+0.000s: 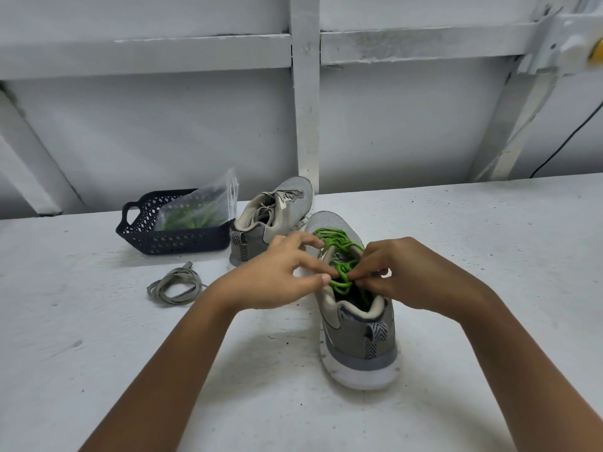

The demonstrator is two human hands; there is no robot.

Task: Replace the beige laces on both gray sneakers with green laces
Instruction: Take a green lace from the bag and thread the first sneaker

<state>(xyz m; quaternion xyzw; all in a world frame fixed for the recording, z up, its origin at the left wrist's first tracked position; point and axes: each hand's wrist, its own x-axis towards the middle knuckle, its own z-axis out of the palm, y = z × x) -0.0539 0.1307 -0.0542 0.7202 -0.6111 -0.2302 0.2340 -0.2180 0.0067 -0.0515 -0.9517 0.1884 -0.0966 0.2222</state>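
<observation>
Presently: fingers of left hand and right hand pinch green lace at near sneaker collar. Far sneaker carries beige laces; loose beige lace on bench. Risk: slack pinch, loops slip undone.

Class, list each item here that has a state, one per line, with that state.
Near sneaker, threaded with green lace.
Far sneaker, beige-laced.
Loose beige lace, coiled.
Bag, propped in basket.
Left hand, pinches green lace.
Right hand, pinches green lace.
</observation>
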